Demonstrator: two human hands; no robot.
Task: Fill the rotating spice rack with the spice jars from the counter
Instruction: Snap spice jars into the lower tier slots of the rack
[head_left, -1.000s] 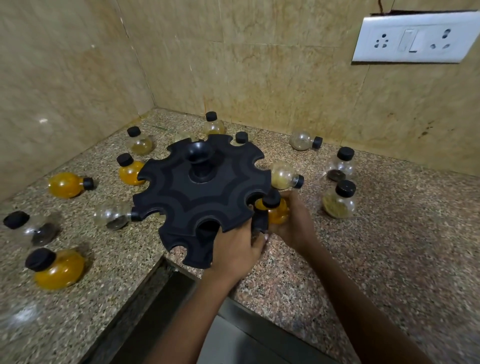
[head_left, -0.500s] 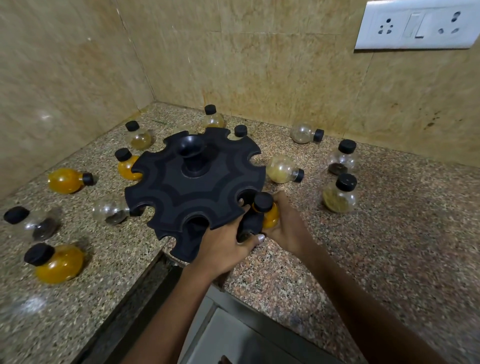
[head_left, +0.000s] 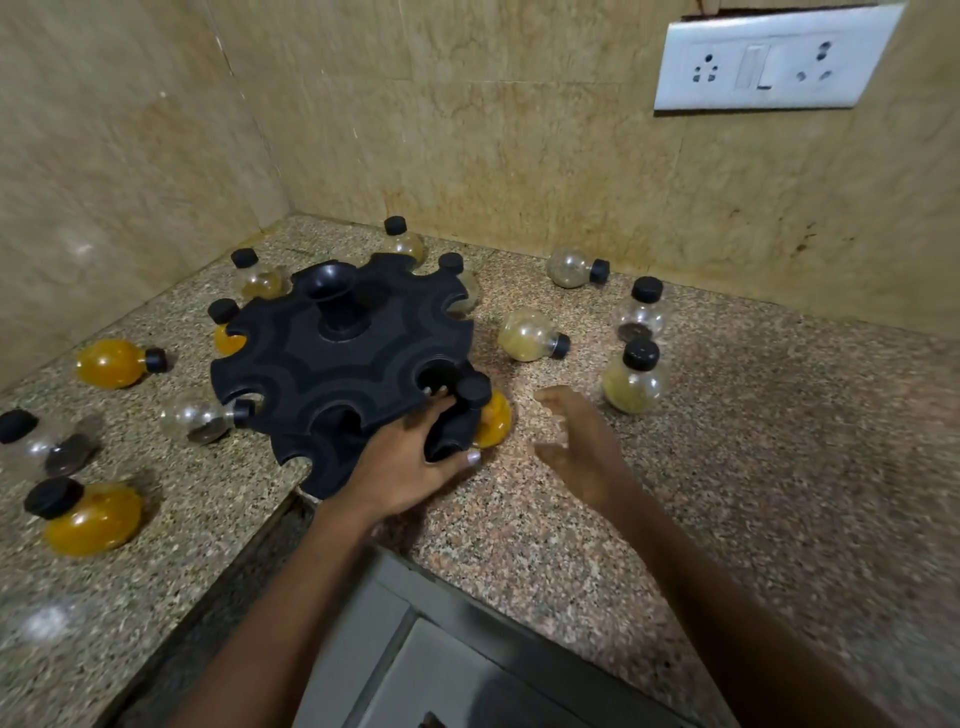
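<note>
The black spice rack (head_left: 332, 358) stands on the granite counter (head_left: 727, 441) with notches around its rim. An orange jar with a black cap (head_left: 491, 418) sits in the near right notch. My left hand (head_left: 410, 462) grips the rack's near edge beside that jar, thumb under and fingers on top. Just right of the jar, my right hand (head_left: 576, 447) hovers with spread fingers, holding nothing. Several round jars lie or stand around the rack: a pale yellow one on its side (head_left: 527, 335), two upright (head_left: 634, 384) (head_left: 641, 314), and orange ones at the left (head_left: 111, 362) (head_left: 88, 514).
Tiled walls close the corner behind and to the left. A white switch and socket plate (head_left: 769, 57) hangs on the back wall. The counter's front edge runs diagonally under my arms, with a steel sink rim (head_left: 467, 623) below it.
My right hand has let go of the orange jar and pulled back to the right, fingers spread. The jar now hangs in the rack notch. My left hand keeps its hold.
</note>
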